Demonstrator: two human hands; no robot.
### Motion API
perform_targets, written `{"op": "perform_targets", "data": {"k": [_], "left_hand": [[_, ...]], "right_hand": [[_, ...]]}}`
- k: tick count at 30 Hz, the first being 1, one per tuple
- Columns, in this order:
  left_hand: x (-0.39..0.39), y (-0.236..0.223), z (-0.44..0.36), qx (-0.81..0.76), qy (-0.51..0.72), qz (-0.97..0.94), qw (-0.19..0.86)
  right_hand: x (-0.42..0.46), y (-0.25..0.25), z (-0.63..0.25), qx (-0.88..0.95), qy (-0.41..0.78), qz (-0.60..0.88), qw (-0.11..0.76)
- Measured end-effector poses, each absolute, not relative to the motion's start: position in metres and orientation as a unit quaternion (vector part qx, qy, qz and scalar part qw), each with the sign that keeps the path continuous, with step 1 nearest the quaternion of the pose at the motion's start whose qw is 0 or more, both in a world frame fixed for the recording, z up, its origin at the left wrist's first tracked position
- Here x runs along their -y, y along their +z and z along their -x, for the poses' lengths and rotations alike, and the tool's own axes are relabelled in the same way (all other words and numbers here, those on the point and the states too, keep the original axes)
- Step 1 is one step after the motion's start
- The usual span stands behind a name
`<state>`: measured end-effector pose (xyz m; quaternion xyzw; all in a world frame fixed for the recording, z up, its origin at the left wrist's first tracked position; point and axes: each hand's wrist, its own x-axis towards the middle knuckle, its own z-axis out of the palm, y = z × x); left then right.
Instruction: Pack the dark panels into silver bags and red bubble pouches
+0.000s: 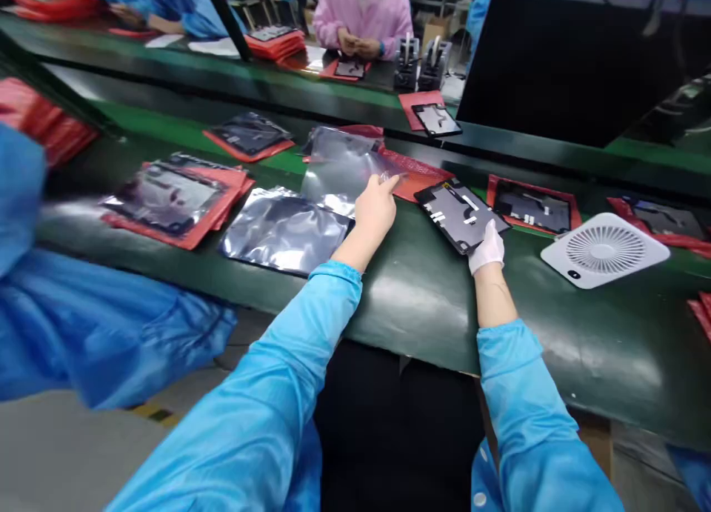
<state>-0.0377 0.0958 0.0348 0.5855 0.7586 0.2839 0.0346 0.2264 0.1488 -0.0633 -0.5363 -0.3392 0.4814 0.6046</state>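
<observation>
My bare left hand (376, 210) is closed, pinching the edge of a clear plastic bag (336, 173) between thumb and fingers. In my right hand (489, 250), which wears a white glove, is a thin dark panel (464, 214) with white strips and a black ribbon on its face. The panel tilts above the green worktop. A red bubble-wrap sleeve (416, 177) lies between the bag and the panel. Beside my left forearm rests a stack of shiny silvery plastic bags (286, 230).
Left are panels on red sleeves (172, 201); another panel (533, 204) lies right. A white fan (605, 250) stands on the green worktop (422, 304). A black monitor (572, 60) hangs back right. A person in pink (364, 15) sits opposite; a blue sleeve (100, 327) reaches in left.
</observation>
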Motion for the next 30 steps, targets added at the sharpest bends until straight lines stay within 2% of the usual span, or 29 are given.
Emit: {"op": "perform_targets", "data": {"k": [4, 12, 17, 24, 26, 30], "left_hand": [[-0.116, 0.009, 0.031, -0.78, 0.268, -0.559, 0.091], [-0.122, -0.019, 0.058, -0.69, 0.288, -0.636, 0.189], [-0.113, -0.013, 0.048, -0.7, 0.301, -0.623, 0.174], [-0.099, 0.006, 0.023, -0.68, 0.178, -0.7, 0.126], [-0.091, 0.005, 0.011, -0.658, 0.204, -0.715, 0.117], [-0.068, -0.01, -0.026, -0.565, 0.296, -0.768, 0.057]], "right_hand": [[-0.15, -0.049, -0.254, 0.32, 0.515, 0.504, 0.615], [-0.136, -0.02, -0.288, 0.401, 0.628, 0.516, 0.423], [-0.134, -0.019, -0.284, 0.487, 0.56, 0.552, 0.38], [-0.126, -0.021, -0.26, 0.518, 0.446, 0.584, 0.438], [-0.119, -0.021, -0.243, 0.541, 0.422, 0.613, 0.392], [-0.106, -0.025, -0.208, 0.675, 0.354, 0.613, 0.208]]}}
